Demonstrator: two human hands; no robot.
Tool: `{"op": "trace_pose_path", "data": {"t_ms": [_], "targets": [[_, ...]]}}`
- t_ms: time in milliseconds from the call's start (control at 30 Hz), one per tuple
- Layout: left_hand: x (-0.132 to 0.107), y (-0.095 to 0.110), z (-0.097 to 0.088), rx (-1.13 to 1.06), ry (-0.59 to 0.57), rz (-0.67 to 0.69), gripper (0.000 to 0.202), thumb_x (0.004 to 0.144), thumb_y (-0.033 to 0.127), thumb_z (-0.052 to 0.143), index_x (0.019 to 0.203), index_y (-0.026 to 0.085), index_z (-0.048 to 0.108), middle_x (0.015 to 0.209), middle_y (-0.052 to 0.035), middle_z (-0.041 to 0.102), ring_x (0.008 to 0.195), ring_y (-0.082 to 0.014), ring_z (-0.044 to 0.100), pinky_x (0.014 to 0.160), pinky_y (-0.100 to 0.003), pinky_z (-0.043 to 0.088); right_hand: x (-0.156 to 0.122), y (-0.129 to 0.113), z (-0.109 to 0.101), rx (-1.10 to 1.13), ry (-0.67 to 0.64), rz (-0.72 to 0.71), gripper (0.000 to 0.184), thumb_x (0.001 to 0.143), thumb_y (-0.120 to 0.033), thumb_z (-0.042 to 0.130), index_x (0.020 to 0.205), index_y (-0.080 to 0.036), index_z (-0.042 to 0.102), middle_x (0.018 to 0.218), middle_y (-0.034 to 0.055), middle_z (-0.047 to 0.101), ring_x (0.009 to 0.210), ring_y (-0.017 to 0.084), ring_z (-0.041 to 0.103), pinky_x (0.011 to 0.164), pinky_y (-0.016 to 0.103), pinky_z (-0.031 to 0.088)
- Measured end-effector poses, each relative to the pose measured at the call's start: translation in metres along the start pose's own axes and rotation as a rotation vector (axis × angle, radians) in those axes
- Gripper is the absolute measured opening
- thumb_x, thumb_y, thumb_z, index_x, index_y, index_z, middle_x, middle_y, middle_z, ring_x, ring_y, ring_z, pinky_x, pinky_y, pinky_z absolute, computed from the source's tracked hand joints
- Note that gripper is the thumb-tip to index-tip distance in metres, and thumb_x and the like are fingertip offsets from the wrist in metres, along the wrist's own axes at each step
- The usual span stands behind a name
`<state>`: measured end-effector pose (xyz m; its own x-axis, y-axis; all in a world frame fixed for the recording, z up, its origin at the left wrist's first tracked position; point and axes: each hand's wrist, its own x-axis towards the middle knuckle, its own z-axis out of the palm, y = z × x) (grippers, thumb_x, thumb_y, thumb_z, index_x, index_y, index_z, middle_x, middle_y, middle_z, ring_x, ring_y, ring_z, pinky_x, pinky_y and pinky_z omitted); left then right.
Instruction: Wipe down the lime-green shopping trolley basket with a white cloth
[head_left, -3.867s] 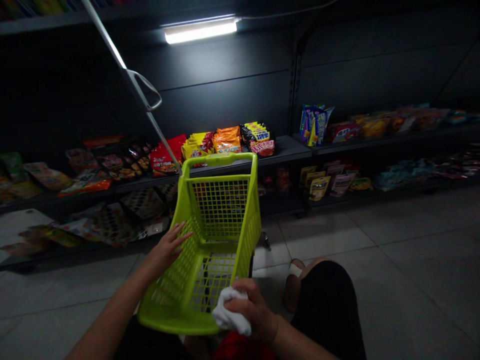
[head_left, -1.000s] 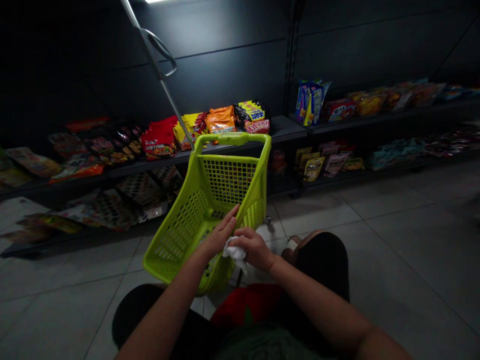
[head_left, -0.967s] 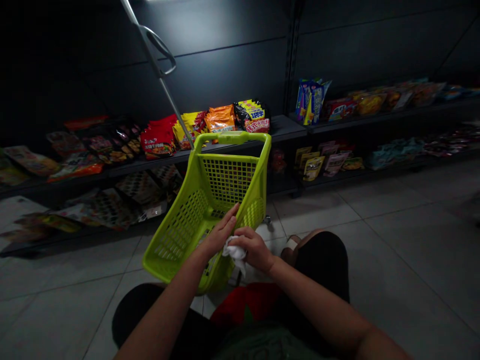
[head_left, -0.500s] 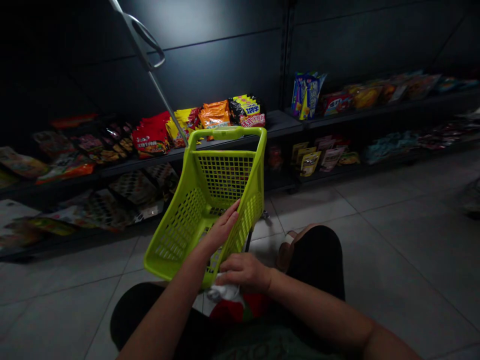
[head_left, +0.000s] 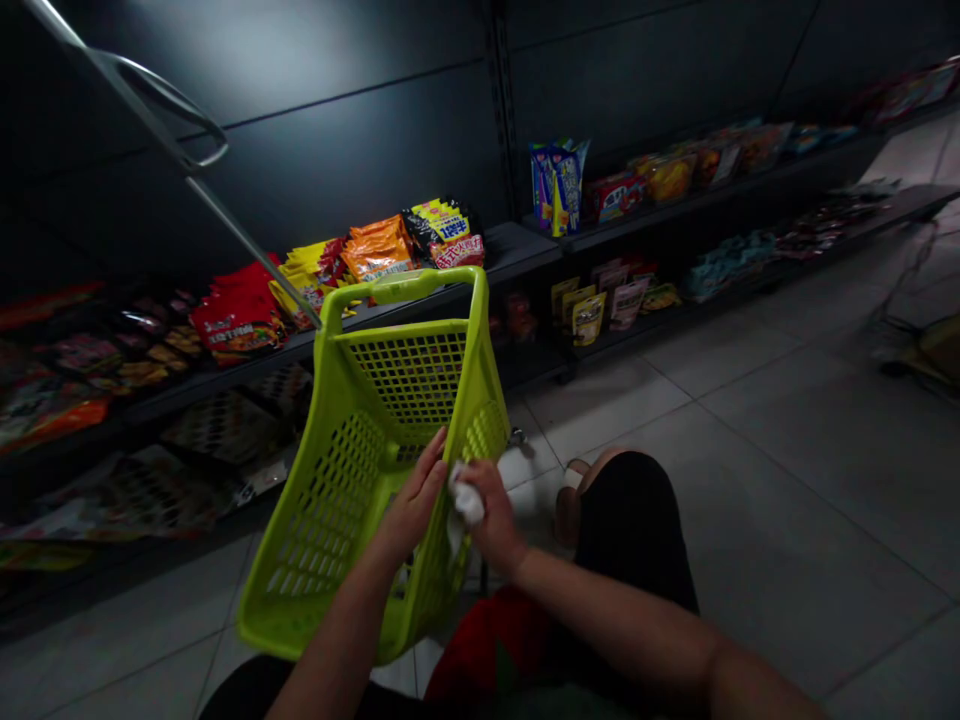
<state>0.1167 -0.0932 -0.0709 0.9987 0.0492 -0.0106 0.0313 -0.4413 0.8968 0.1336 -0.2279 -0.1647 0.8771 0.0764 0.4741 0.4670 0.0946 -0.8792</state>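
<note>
Seen from the wearer's own viewpoint, the body appears only from the chest down. The left forearm (head_left: pixel 330 640) and right forearm (head_left: pixel 615 630) are bare, ending in a bare left hand (head_left: pixel 409 505) and right hand (head_left: pixel 495 515). A dark green top (head_left: pixel 525 705) shows at the bottom edge, with a faint pattern too dim to read. Red fabric (head_left: pixel 487 650) bunches over the lap. Black shorts (head_left: pixel 637 530) cover the thigh, leaving the lower leg bare, and a tan slipper (head_left: pixel 570 510) with a pale strap sits on the foot.
</note>
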Motion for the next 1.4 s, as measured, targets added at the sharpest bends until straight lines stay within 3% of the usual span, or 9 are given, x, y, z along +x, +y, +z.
{"op": "trace_pose_path", "data": {"t_ms": [133, 300, 400, 500, 700, 867, 1033, 1133, 1400], "targets": [[0.001, -0.004, -0.002, 0.046, 0.014, 0.005, 0.061, 0.100, 0.054, 0.041, 0.152, 0.023, 0.045, 0.161, -0.0062, 0.043, 0.150, -0.0222, 0.037, 0.126, -0.040, 0.027, -0.021, -0.009, -0.006, 0.081, -0.276, -0.090, 0.008, 0.084, -0.033, 0.070, 0.088, -0.026, 0.071, 0.106, 0.0049, 0.061, 0.097, 0.020, 0.063, 0.085, 0.032, 0.054], [0.002, -0.003, -0.006, 0.233, 0.135, 0.111, 0.051, 0.095, 0.053, 0.053, 0.137, 0.024, 0.061, 0.141, -0.0084, 0.064, 0.133, -0.0262, 0.057, 0.117, -0.045, 0.042, 0.116, 0.013, -0.016, -0.102, 0.182, 0.019, 0.021, 0.088, -0.026, 0.060, 0.106, -0.023, 0.071, 0.116, 0.0098, 0.061, 0.116, 0.023, 0.059, 0.106, 0.040, 0.046], [-0.002, -0.002, -0.011, 0.365, 0.154, 0.144, 0.047, 0.093, 0.052, 0.060, 0.133, 0.028, 0.065, 0.135, -0.0066, 0.068, 0.128, -0.0265, 0.061, 0.114, -0.044, 0.045, 0.154, 0.025, -0.007, -0.121, 0.243, -0.030, 0.043, 0.095, -0.029, 0.052, 0.137, -0.023, 0.058, 0.146, 0.0120, 0.049, 0.137, 0.023, 0.046, 0.118, 0.043, 0.036], [-0.011, -0.005, -0.017, 0.419, 0.094, 0.180, 0.053, 0.092, 0.050, 0.062, 0.141, 0.031, 0.059, 0.144, -0.0053, 0.063, 0.133, -0.0267, 0.058, 0.116, -0.045, 0.044, 0.140, 0.051, -0.007, -0.163, 0.132, -0.065, 0.050, 0.095, -0.024, 0.048, 0.146, -0.025, 0.051, 0.153, 0.0096, 0.046, 0.143, 0.023, 0.039, 0.121, 0.045, 0.032], [-0.027, -0.014, -0.019, 0.349, 0.014, 0.061, 0.059, 0.099, 0.049, 0.048, 0.154, 0.032, 0.041, 0.162, -0.0022, 0.041, 0.151, -0.0239, 0.036, 0.125, -0.045, 0.029, 0.127, 0.099, -0.016, -0.181, 0.188, 0.177, 0.042, 0.081, -0.015, 0.054, 0.120, -0.020, 0.068, 0.124, 0.0108, 0.063, 0.119, 0.024, 0.056, 0.110, 0.042, 0.043], [-0.027, -0.014, -0.012, 0.217, 0.065, -0.020, 0.063, 0.099, 0.055, 0.043, 0.156, 0.027, 0.039, 0.165, -0.0034, 0.036, 0.153, -0.0235, 0.029, 0.127, -0.044, 0.023, 0.075, 0.044, 0.024, -0.105, 0.199, 0.192, 0.026, 0.085, -0.020, 0.056, 0.108, -0.024, 0.069, 0.118, 0.0077, 0.059, 0.121, 0.024, 0.053, 0.112, 0.045, 0.040], [-0.033, -0.015, -0.018, 0.159, 0.103, -0.049, 0.064, 0.098, 0.058, 0.045, 0.155, 0.028, 0.041, 0.165, -0.0027, 0.035, 0.154, -0.0243, 0.029, 0.127, -0.044, 0.021, -0.007, -0.003, 0.035, 0.101, -0.104, 0.170, 0.027, 0.072, -0.008, 0.063, 0.092, -0.025, 0.068, 0.109, 0.0042, 0.060, 0.107, 0.021, 0.061, 0.095, 0.035, 0.052], [-0.038, -0.015, -0.024, 0.143, 0.112, -0.057, 0.064, 0.098, 0.058, 0.046, 0.154, 0.027, 0.042, 0.164, -0.0027, 0.037, 0.153, -0.0251, 0.029, 0.127, -0.044, 0.022, 0.005, 0.007, 0.027, 0.141, -0.178, 0.179, 0.030, 0.072, -0.009, 0.064, 0.098, -0.024, 0.068, 0.106, 0.0031, 0.065, 0.103, 0.020, 0.063, 0.095, 0.035, 0.051], [-0.034, -0.009, -0.025, 0.111, 0.123, -0.063, 0.065, 0.098, 0.055, 0.046, 0.155, 0.024, 0.041, 0.164, -0.0040, 0.036, 0.153, -0.0231, 0.029, 0.128, -0.043, 0.019, 0.081, 0.050, 0.040, 0.191, 0.241, 0.401, 0.030, 0.082, -0.029, 0.060, 0.110, -0.021, 0.068, 0.115, 0.0063, 0.070, 0.110, 0.021, 0.062, 0.105, 0.037, 0.047]]}}
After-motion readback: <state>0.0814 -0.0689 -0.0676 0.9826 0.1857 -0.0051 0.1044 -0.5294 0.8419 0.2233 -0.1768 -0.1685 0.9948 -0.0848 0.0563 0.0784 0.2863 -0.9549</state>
